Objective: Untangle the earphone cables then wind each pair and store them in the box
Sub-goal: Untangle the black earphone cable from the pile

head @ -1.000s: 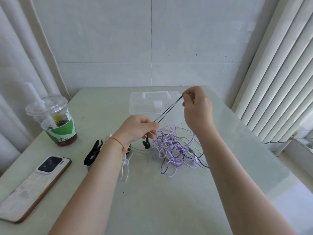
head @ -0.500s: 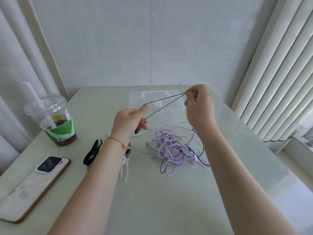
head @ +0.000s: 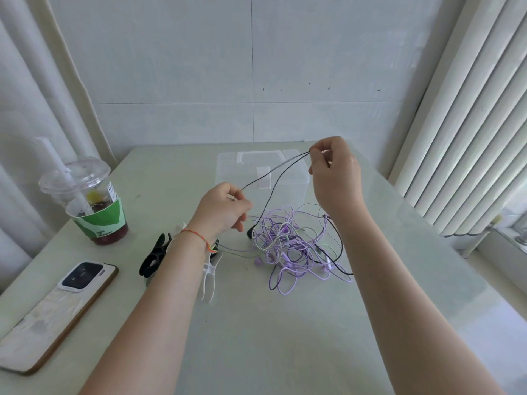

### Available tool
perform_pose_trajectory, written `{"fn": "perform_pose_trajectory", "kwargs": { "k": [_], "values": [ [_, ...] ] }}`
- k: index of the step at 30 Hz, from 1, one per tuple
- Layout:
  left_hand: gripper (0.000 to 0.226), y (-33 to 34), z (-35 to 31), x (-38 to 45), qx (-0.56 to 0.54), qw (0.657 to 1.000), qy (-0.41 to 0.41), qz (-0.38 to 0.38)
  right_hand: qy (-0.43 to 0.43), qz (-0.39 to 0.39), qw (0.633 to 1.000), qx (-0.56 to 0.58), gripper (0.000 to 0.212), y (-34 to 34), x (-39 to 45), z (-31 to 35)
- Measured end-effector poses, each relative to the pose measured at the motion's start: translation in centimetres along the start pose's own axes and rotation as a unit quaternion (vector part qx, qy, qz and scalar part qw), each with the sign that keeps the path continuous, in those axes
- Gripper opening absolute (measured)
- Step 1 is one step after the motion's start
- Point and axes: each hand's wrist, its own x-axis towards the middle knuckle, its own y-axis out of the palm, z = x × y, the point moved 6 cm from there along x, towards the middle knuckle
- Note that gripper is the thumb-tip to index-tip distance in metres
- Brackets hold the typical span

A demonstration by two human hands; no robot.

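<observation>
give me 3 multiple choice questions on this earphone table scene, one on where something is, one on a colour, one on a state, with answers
1. Where does the phone lie?
A. near left part of the table
B. inside the box
C. under the tangle

2. What colour are most cables in the tangle?
A. red
B. purple
C. yellow

3. What is the state of the black cable?
A. wound and stored in the clear box
B. lying untouched on the table
C. held up between both hands

Answers:
1. A, it lies by the near left table edge, in front of the drink cup.
2. B, the heap is mostly purple loops.
3. C, the left hand and the right hand each pinch it above the table.
</observation>
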Motion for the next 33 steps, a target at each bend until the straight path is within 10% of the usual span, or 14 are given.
{"fn": "perform_pose_trajectory", "kwargs": {
  "k": [6,12,21,27,33],
  "values": [
    [0.022,0.2,-2.8,-1.2,-0.059,0.992,0.109,-0.015,-0.042,0.146,0.988,0.011,0.007,1.6,-0.6,1.0],
    [0.023,2.4,-4.6,-2.7,-0.129,0.972,0.128,0.15,-0.086,0.246,0.965,-0.02,0.003,3.7,-2.0,1.9],
    [0.028,-3.4,-0.4,0.4,-0.042,0.985,0.049,-0.159,0.013,0.318,0.941,-0.115,0.004,2.4,-1.4,-1.0],
    [0.062,0.0,-1.5,-1.0,-0.05,0.995,-0.009,0.088,0.029,0.295,0.953,-0.059,0.007,1.3,-0.9,-0.5],
    [0.06,0.9,-3.2,-1.3,-0.307,0.941,0.025,0.139,-0.007,0.302,0.949,-0.093,0.007,1.9,-1.0,0.0]
  ]
}}
